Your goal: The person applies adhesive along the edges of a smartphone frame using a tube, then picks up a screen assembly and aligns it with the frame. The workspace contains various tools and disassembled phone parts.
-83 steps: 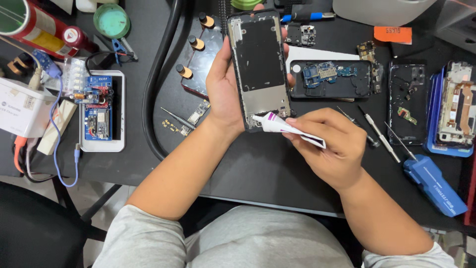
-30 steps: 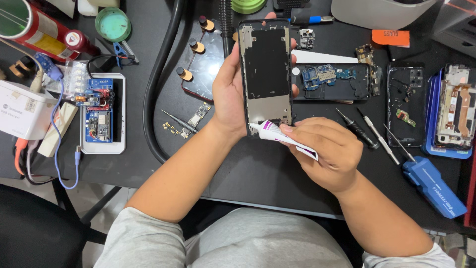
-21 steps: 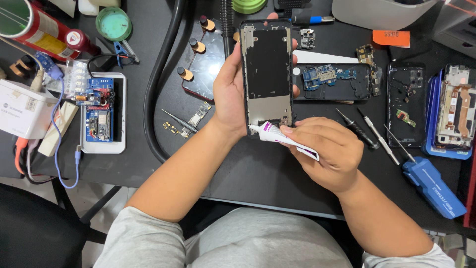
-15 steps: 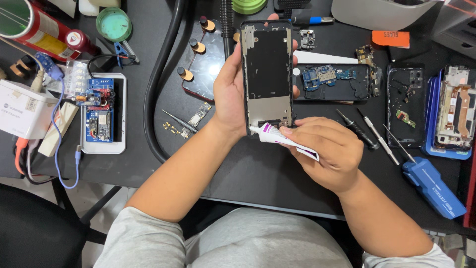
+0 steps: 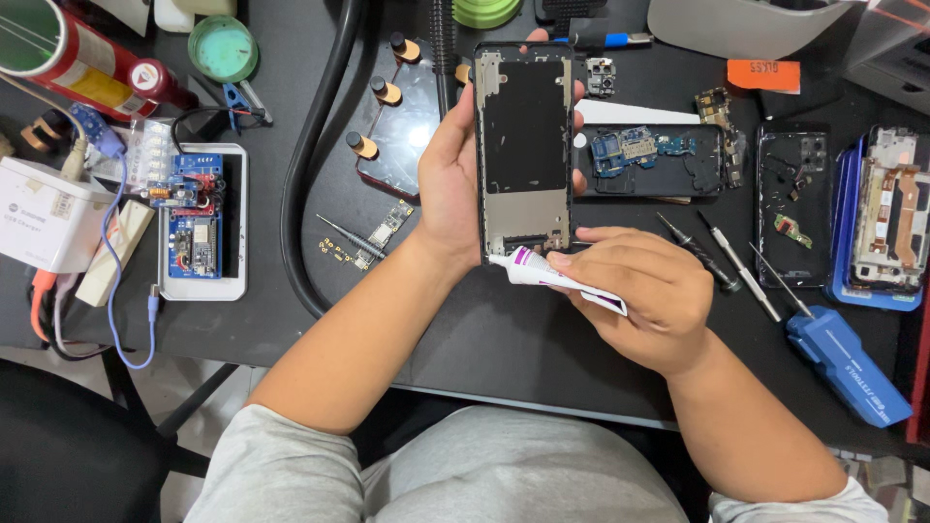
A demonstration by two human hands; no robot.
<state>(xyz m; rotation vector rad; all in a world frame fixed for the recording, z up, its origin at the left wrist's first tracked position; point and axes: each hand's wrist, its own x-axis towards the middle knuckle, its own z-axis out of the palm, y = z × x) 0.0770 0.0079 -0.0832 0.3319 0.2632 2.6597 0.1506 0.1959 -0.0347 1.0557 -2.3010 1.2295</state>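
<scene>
Nearest the camera, grey shirt and two bare forearms reaching out over the dark worktop.

Right hand, fingers curled tight round a small white tube with purple marking; nozzle end pointing left, touching or just at the bottom edge of the phone frame. Index finger laid along the top of the tube, thumb tucked under.

Left hand, wrapped from the left side round the phone frame, thumb hidden behind it, fingertips showing at the right edge and top. Frame held upright above the worktop, black panel in the upper part, bare grey metal below.

Right of the hands, two thin screwdrivers lying loose, and a blue tool handle near the worktop's front edge. Left of the forearm, a thick black hose curving up the worktop, with a small screwdriver and tiny parts beside it.

Farther out, an opened phone with a blue circuit board, lying flat behind the held frame. At the far right, another black phone shell and a blue-edged one. At the far left, a white tray with a blue board, a white box, a red can and a green lid.
</scene>
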